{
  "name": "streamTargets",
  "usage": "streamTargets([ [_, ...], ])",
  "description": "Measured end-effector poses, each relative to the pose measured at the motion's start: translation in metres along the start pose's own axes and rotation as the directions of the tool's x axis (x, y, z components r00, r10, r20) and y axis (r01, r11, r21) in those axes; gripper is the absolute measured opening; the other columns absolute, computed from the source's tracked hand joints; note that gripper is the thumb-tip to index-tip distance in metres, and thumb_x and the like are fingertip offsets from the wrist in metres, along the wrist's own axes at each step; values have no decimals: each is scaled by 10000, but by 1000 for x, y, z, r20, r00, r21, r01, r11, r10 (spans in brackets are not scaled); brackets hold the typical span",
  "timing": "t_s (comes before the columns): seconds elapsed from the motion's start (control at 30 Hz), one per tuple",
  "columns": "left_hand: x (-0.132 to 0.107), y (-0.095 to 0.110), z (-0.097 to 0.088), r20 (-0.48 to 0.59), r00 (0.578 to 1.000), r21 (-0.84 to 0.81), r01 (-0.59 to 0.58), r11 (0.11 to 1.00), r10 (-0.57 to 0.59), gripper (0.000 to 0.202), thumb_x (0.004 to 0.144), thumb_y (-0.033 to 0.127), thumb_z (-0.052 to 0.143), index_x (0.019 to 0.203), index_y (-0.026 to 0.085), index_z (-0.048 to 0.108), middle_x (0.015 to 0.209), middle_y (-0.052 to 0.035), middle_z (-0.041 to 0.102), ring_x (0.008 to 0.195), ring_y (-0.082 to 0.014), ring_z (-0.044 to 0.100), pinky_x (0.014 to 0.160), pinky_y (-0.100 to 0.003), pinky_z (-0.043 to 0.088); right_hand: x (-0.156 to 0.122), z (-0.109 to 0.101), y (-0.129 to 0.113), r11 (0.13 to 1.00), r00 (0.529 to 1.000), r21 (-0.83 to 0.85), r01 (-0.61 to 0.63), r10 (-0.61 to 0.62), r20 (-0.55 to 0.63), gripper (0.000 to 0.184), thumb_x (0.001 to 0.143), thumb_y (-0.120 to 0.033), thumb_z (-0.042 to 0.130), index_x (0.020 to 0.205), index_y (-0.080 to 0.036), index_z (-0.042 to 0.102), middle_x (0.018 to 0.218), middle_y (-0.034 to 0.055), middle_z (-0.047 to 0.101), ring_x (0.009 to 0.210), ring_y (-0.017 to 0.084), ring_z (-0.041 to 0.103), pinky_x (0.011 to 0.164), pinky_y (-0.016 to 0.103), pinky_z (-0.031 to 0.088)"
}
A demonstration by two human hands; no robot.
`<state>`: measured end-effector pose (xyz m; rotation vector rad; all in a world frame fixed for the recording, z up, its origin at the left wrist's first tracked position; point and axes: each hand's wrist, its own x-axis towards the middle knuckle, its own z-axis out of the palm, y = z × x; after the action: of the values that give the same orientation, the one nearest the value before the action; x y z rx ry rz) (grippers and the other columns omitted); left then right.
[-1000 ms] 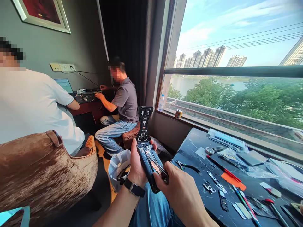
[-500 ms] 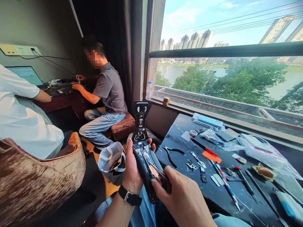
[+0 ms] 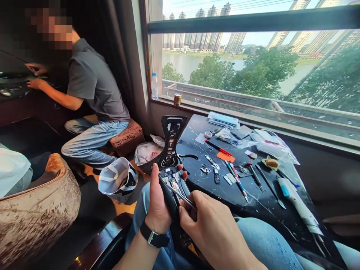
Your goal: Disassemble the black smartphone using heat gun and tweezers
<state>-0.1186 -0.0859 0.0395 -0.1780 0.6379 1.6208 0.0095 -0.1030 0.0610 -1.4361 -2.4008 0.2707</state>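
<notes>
My left hand (image 3: 159,204) is wrapped around an opened phone (image 3: 168,193), its circuit parts and metal pieces showing. From its far end a black hourglass-shaped panel (image 3: 172,137) sticks up, with small parts on its inner face. My right hand (image 3: 215,227) pinches slim metal tweezers (image 3: 182,196), their tips down over the phone's inside; whether they touch a part cannot be made out. My right fingers hide the lower part of the phone. Small removed metal parts (image 3: 212,162) lie on the black table (image 3: 197,131) to the right.
Pliers (image 3: 189,156), a red pen (image 3: 216,146), an orange piece (image 3: 225,156), screwdriver (image 3: 255,176) and plastic bags (image 3: 277,144) lie on the table. A white bag (image 3: 116,180) stands on the floor at left. Another person (image 3: 95,82) sits beyond; a brown armchair (image 3: 42,202) is nearer.
The view has swung right and down, so the surroundings shift left and up. Both hands keep hold; the tweezer tips now sit farther up and left over the phone.
</notes>
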Motion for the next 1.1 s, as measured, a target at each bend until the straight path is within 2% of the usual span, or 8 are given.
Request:
streamTargets([
  [0.27,-4,-19,0,-8,991,11,135,991,-135,558,989,647,569,1066,123,746,931,-116,770,760,-224,757,563,-272,599,-22,0,18,999,998,47,-27,29,-47,248,853,-223,677,713,-264,477,640,-19,669,465,154,613,454,264,376],
  [0.47,-5,-37,-2,-51,977,29,207,978,-205,597,1017,637,505,1195,120,745,895,-131,782,810,-282,787,669,-371,656,-43,1,29,999,992,31,-19,23,-125,216,822,-194,686,753,-264,494,632,-41,645,460,148,630,443,264,415],
  [0.63,-10,-48,-7,-17,953,41,302,953,-301,655,996,678,513,1185,99,756,874,-144,780,816,-298,789,676,-386,659,-60,1,35,993,986,90,-73,85,-141,199,845,-197,663,771,-266,491,608,-57,623,441,136,606,428,255,421],
  [0.8,-18,-55,-7,-44,934,45,356,933,-354,621,993,666,531,1108,104,768,896,-140,782,788,-258,778,682,-359,657,-79,4,43,968,978,192,-162,183,-97,178,927,-308,635,787,-268,533,633,-37,637,449,142,556,428,264,385],
  [0.87,-22,-57,-3,-84,913,35,402,915,-399,626,995,673,520,1050,101,767,875,-137,777,756,-242,769,648,-343,646,-83,-3,47,938,976,280,-205,217,-14,180,916,-330,658,781,-265,559,618,-43,625,451,136,525,422,255,372],
  [0.97,-30,-60,2,-139,853,30,511,859,-503,725,970,758,465,1027,100,764,802,-153,760,673,-251,749,563,-350,618,-80,-27,54,831,944,450,-326,312,107,260,957,-423,636,759,-256,628,574,-44,577,468,136,501,412,237,377],
  [1.03,-34,-62,4,-156,826,39,553,832,-541,757,959,782,452,1063,99,763,784,-162,755,659,-260,748,538,-348,605,-76,-46,59,731,913,569,-378,397,96,404,998,-536,570,743,-245,687,543,-28,530,446,138,470,383,239,369],
  [1.1,-38,-64,4,-158,829,43,549,835,-536,724,968,751,477,1114,99,758,796,-154,761,691,-264,764,552,-341,612,-74,-62,65,629,872,678,-380,488,35,499,1021,-599,517,758,-237,738,527,-8,526,423,146,485,359,244,376],
])
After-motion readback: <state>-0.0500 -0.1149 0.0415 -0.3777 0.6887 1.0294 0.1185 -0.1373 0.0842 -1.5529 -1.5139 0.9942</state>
